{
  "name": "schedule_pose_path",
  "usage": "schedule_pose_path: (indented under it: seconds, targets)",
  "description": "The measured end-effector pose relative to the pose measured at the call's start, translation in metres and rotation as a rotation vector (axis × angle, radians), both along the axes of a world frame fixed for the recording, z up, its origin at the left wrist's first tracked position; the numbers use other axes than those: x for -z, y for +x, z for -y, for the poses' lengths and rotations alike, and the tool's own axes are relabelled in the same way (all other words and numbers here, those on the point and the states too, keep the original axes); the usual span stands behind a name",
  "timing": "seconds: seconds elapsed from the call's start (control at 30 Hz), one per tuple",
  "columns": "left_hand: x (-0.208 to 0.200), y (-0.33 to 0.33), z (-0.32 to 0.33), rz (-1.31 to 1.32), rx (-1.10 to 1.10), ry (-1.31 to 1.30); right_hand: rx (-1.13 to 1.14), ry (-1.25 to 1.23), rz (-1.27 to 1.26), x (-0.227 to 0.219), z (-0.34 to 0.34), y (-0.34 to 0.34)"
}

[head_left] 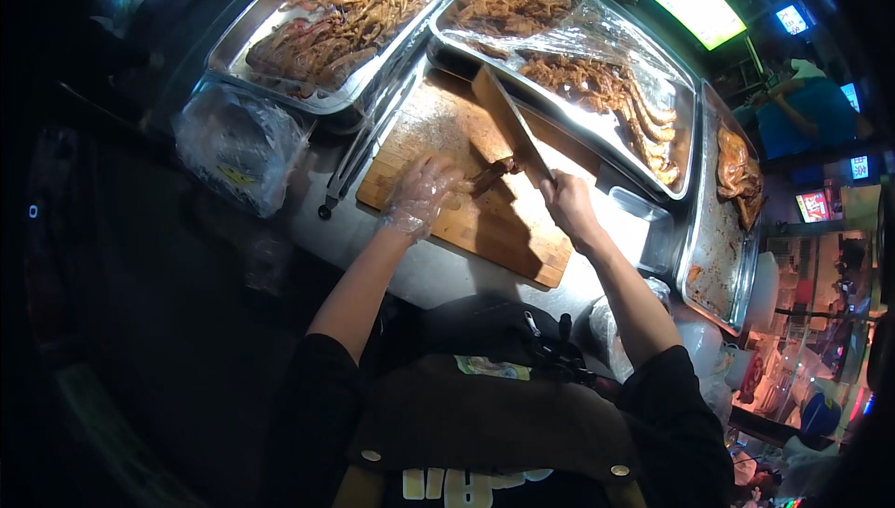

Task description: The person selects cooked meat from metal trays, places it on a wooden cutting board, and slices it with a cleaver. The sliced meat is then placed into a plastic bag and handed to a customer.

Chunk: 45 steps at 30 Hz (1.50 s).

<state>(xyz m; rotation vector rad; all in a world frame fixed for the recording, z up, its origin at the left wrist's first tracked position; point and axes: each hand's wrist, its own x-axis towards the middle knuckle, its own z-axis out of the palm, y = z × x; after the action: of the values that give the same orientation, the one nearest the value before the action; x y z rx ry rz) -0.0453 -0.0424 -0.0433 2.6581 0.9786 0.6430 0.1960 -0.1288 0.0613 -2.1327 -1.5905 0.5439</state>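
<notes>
A wooden cutting board (471, 238) lies on the metal counter in front of me. My left hand (419, 193), in a clear plastic glove, is at the board's left part, its fingers closed on one end of a dark brown piece of cooked meat (488, 177). My right hand (571, 208) is bare and wraps round the handle of a cleaver (508, 115). The wide blade points away from me and stands at the right end of the meat. Whether its edge touches the meat, I cannot tell.
Metal trays of brown cooked meat (326, 28) stand beyond the board, one partly under plastic film (611, 33). At right, a long tray (713, 275) holds roast poultry (736, 177), near a small metal pan (643, 224). Tongs (347, 172) and a plastic bag (238, 149) are at left.
</notes>
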Motion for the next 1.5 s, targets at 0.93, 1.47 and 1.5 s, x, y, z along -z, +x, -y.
schedule_pose_path:
  seconds: [0.93, 1.47, 1.5]
  targets:
    - [0.006, 0.009, -0.005, 0.412, -0.028, -0.652, -0.147, -0.110, -0.022, 0.024, -0.010, -0.010]
    - [0.027, 0.016, 0.000, 0.560, 0.015, -0.561, -0.094, -0.118, -0.012, 0.025, -0.013, -0.024]
    - [0.024, 0.018, 0.001, 0.565, -0.001, -0.581, -0.080, -0.076, -0.062, 0.015, -0.011, -0.025]
